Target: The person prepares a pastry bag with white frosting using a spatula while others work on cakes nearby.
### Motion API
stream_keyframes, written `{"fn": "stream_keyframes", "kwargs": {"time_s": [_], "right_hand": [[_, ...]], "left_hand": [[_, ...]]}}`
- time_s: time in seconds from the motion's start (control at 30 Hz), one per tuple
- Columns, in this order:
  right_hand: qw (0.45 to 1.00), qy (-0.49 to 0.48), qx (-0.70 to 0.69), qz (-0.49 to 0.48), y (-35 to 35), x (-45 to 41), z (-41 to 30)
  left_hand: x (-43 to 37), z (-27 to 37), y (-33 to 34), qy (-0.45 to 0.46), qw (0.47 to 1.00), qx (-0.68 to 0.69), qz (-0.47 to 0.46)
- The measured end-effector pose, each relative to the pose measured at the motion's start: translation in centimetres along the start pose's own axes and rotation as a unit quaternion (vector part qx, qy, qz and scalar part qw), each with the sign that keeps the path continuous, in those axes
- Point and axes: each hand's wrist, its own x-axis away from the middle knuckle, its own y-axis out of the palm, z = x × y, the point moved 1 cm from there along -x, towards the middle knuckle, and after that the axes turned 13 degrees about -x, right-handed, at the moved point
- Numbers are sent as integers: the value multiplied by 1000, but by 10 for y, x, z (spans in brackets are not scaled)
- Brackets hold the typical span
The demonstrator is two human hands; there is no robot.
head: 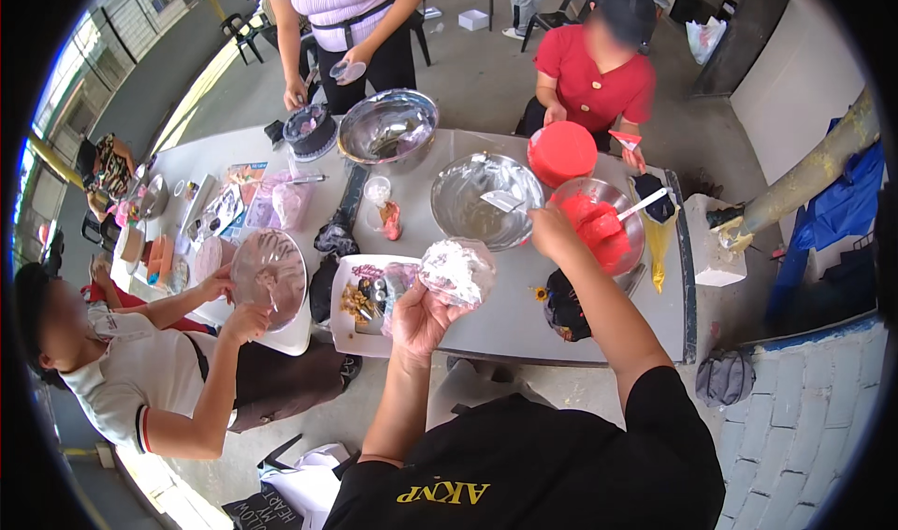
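My left hand [423, 316] holds up a round, clear plastic tub or bag of whitish stuff [459, 272] above the near side of the table. Its exact kind is hard to tell. My right hand [554, 232] grips a white spatula [502, 201], whose blade is over a large steel mixing bowl [449, 218]. Pale smears coat the inside of that bowl. Just right of my right hand stands another steel bowl [635, 249] with red icing [603, 232] and a white-handled spatula [642, 204] in it.
Across the table [491, 330], a person in red [596, 74] works on a red cake [563, 152]. Another stands by a dark cake [309, 130] and a steel bowl [388, 126]. At left, a seated person stirs a bowl [270, 277]. A white tray [351, 344] holds decorations.
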Motion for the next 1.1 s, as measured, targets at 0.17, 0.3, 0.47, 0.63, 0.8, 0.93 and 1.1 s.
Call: {"fn": "stream_keyframes", "kwargs": {"time_s": [0.17, 0.3, 0.47, 0.63, 0.8, 0.93, 1.1], "right_hand": [[998, 30, 36, -31, 31, -46, -5], [996, -37, 75, -2, 27, -26, -17], [740, 98, -651, -141, 27, 60, -9], [431, 117, -847, -289, 15, 125, -30], [316, 93, -896, -298, -2, 142, -14], [340, 59, -889, -301, -4, 155, -4], [485, 91, -843, -215, -2, 155, 10]], "left_hand": [[12, 5, -1, 9, 1000, -25, 10], [23, 3, -2, 3, 999, -35, 3], [19, -10, 12, -54, 998, 19, -34], [12, -25, 14, -81, 996, -14, -45], [9, -36, 18, -110, 991, -74, -29], [14, -45, 23, -113, 990, -87, 3], [25, -44, 18, -59, 959, -263, 83]]}}
